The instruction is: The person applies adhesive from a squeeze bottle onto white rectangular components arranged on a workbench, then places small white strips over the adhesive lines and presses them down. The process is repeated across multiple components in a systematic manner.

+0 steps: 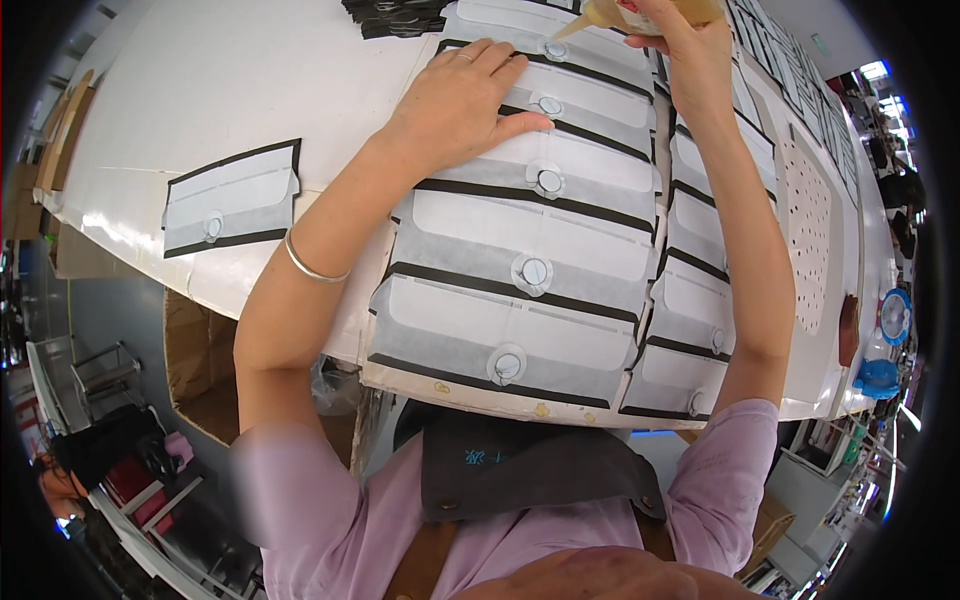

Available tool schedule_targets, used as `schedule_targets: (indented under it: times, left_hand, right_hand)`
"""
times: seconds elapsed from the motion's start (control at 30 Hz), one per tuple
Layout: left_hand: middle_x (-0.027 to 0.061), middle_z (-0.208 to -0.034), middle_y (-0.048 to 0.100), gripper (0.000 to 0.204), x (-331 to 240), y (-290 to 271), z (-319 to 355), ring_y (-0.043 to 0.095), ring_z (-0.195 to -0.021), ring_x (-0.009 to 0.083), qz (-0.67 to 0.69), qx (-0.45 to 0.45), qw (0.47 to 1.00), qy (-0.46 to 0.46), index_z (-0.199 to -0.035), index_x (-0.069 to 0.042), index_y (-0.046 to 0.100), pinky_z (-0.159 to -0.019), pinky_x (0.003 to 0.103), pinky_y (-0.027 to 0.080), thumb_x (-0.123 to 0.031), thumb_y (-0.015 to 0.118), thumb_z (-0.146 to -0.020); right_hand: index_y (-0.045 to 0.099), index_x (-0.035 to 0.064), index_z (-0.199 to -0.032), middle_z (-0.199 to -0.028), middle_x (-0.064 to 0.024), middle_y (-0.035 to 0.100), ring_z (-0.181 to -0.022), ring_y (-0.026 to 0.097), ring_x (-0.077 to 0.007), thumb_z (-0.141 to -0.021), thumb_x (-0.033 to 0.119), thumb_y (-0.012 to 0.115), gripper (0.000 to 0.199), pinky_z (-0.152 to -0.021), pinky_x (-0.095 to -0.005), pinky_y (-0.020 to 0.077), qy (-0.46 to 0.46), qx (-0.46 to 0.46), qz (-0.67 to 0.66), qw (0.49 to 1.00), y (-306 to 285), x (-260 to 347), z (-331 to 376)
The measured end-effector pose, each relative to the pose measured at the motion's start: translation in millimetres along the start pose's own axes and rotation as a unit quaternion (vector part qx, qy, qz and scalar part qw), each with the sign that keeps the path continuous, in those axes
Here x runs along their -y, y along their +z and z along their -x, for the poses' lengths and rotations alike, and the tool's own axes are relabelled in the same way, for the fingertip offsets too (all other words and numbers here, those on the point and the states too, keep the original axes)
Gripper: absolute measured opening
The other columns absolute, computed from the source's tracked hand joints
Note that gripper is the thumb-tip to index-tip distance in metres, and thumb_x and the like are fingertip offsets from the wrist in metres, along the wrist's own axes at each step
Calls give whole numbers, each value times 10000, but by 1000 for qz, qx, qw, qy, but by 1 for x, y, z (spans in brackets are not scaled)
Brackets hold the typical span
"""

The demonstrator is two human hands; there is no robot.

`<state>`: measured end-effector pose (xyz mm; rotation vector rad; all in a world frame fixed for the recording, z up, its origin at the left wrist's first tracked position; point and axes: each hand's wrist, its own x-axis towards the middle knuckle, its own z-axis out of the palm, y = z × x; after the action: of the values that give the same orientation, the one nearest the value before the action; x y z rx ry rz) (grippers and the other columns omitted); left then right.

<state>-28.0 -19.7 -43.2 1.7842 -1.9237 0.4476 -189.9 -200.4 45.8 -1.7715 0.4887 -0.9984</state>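
Note:
My right hand (695, 55) grips a squeeze bottle (605, 14) of yellowish liquid, tilted so its thin nozzle points down to the left. The nozzle tip is at or just above a round clear disc (555, 48) on one of the far flat panels; contact I cannot tell. My left hand (455, 105) lies with fingers stretched over the left side of the panels, thumb pointing right, holding nothing. These white and grey panels (510, 315) have black edges and overlap in a column running away from me. Each nearer one bears a similar round disc (507, 367).
A lone panel (230, 205) lies left of my forearm. Black strips (395, 15) are piled at the far edge. A second column of panels (690, 300) runs under my right arm, beside a perforated board (808, 235). A cardboard box (200, 365) stands below the table's left side.

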Motion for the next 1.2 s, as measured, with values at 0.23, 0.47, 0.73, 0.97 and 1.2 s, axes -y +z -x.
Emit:
schedule_targets:
  times: [0.23, 0.47, 0.73, 0.97, 1.2]
  left_hand:
    - [188, -1338, 614, 675, -1, -3, -1, 623, -1171, 363, 2, 5, 1000, -1, -1300, 30, 629, -1022, 427, 502, -545, 658, -947]
    - [186, -1330, 618, 662, 0, 0, 0, 634, -1145, 363, 1, -14, 1000, 11, -1293, 28, 634, -1008, 430, 506, -534, 666, -945]
    - [187, -1332, 615, 662, -1, -2, 0, 633, -1139, 365, 1, -4, 1000, 4, -1290, 32, 633, -1009, 431, 506, -531, 670, -943]
    - [187, -1317, 622, 659, 0, 0, 0, 630, -1147, 363, -1, -10, 1000, 6, -1281, 34, 636, -1009, 427, 504, -527, 677, -938]
    - [182, -1307, 629, 651, -1, -1, -1, 636, -1138, 365, 5, -5, 1000, 3, -1277, 29, 639, -1001, 428, 509, -525, 681, -937]
  right_hand:
    - [654, 37, -1184, -1015, -61, 723, -868, 705, -134, -922, 244, 790, 361, -593, -255, 569, -4, 4, 16, 1000, 7, -6, 1]
    - [642, 25, -1204, -1026, -65, 724, -867, 708, -140, -925, 217, 790, 370, -594, -256, 570, 8, 34, 32, 999, 1, -1, 3]
    - [651, 8, -1180, -1004, -76, 729, -870, 713, -146, -906, 186, 800, 358, -588, -260, 576, -26, -2, 24, 999, 12, -4, 5]
    - [649, 11, -1176, -975, -70, 729, -832, 711, -141, -903, 175, 799, 352, -581, -254, 571, -12, 34, 58, 998, 0, 9, 4]
    - [630, 13, -1203, -986, -70, 727, -825, 708, -137, -902, 175, 807, 385, -577, -243, 565, -31, 30, 32, 999, 13, 1, 3]
